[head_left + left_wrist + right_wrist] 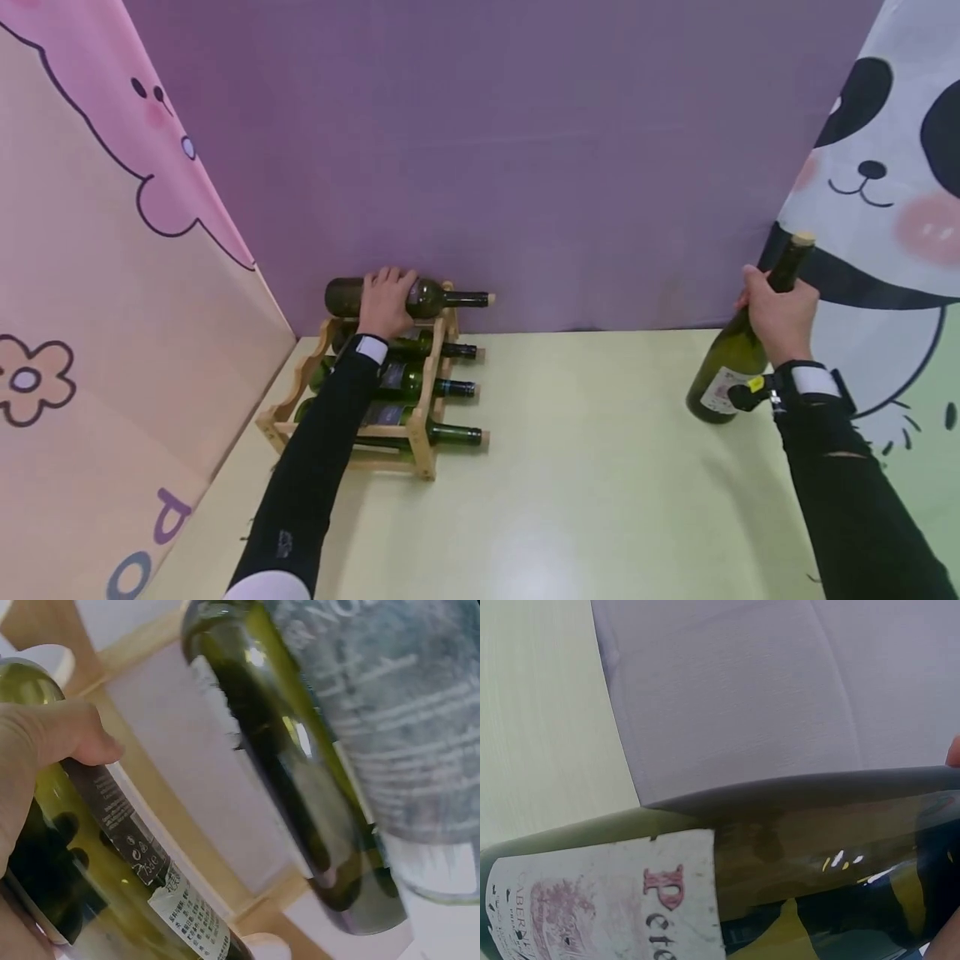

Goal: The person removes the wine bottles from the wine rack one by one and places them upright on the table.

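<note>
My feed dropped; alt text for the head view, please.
A person's left hand grips a corked bottle lying sideways at the far end of a wooden rack of other bottles. Off to the right, the right hand holds a tilted bottle near its neck.

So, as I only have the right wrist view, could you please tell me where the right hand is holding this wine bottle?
Observer: The head view shows the right hand gripping the wine bottle around its lower neck and shoulder.
Operator: Thank you; is there a stopper in its neck?
Observer: Yes, a cork shows at its upper end.
Operator: And may I ask what the left hand is doing?
Observer: The left hand holds a second wine bottle horizontally at the far end of the wooden wine rack.
</note>
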Tool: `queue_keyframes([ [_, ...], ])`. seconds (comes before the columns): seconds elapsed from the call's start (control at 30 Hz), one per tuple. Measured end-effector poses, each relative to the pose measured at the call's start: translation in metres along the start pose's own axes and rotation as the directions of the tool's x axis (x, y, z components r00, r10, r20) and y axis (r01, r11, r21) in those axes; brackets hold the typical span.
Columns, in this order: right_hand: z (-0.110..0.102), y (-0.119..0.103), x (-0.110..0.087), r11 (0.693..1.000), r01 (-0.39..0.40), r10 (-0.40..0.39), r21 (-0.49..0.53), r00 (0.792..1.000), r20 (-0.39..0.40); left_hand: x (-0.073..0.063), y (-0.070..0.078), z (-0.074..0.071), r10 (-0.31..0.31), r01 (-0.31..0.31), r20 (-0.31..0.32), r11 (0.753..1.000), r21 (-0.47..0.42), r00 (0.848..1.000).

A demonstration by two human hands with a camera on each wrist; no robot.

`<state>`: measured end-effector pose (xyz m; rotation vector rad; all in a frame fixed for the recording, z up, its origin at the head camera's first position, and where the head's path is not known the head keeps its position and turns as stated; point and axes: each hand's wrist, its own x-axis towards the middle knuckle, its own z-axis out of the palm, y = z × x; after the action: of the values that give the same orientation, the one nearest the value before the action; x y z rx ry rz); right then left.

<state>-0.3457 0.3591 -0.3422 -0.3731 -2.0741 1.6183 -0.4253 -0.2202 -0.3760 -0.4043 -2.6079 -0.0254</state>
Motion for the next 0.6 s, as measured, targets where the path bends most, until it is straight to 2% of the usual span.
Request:
queue_keyframes([
  [0.1,0.001,-0.001,0.001,1.000,-0.014,0.014,0.004,1.000,0.010,0.003,0.003,-0.008,0.007,-0.007,-0.021,1.000,0.001,1.000],
  [0.23,0.007,-0.001,0.001,1.000,-0.024,0.024,-0.006,1.000,0.011,0.001,0.003,-0.017,0.007,-0.007,-0.009,1.000,-0.009,1.000],
  [0.37,0.015,-0.001,0.001,1.000,0.002,-0.002,-0.026,1.000,0.021,-0.003,0.001,-0.026,-0.021,0.021,0.004,0.999,-0.027,1.000],
  [0.47,0.019,-0.002,0.001,1.000,0.016,-0.015,-0.026,0.999,0.031,-0.005,0.000,-0.033,-0.044,0.044,-0.014,0.998,-0.044,0.999],
  [0.6,0.019,-0.004,0.003,1.000,0.018,-0.017,-0.014,1.000,0.021,-0.004,0.003,-0.044,-0.044,0.041,-0.059,0.997,-0.067,0.997],
])
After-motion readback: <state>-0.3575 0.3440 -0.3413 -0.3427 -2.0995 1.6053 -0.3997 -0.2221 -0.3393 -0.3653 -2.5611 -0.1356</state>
